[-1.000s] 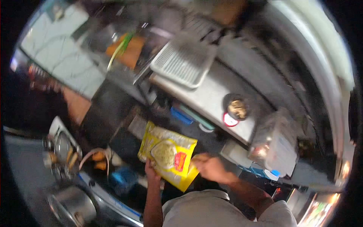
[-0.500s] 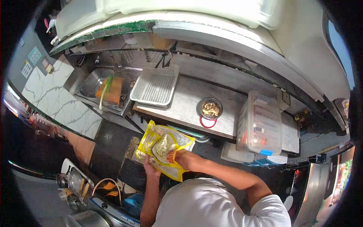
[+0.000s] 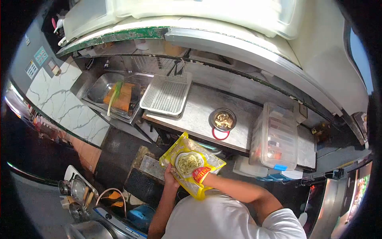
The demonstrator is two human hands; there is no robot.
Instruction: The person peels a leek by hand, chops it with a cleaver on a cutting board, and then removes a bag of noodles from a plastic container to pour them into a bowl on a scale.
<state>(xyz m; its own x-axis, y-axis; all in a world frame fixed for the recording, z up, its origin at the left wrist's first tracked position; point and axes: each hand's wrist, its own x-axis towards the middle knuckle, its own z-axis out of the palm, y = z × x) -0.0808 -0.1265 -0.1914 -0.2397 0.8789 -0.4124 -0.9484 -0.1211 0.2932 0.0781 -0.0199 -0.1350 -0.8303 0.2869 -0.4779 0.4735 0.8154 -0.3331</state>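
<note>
Left hand (image 3: 170,175) grips the yellow plastic noodle packet (image 3: 191,164) by its edge; right hand (image 3: 207,178) (mostly hidden behind it) clasps the other side.

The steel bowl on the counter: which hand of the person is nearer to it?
Right. The right hand, mostly hidden behind the yellow noodle packet, lies below the steel bowl. The left hand grips the packet's lower left edge, farther from the bowl.

Single head-worn fisheye view, high above the bench (image 3: 199,109), facing steeply down and forward; wearer's own shoulders at lower edge, bench beyond, fairly distant.
</note>
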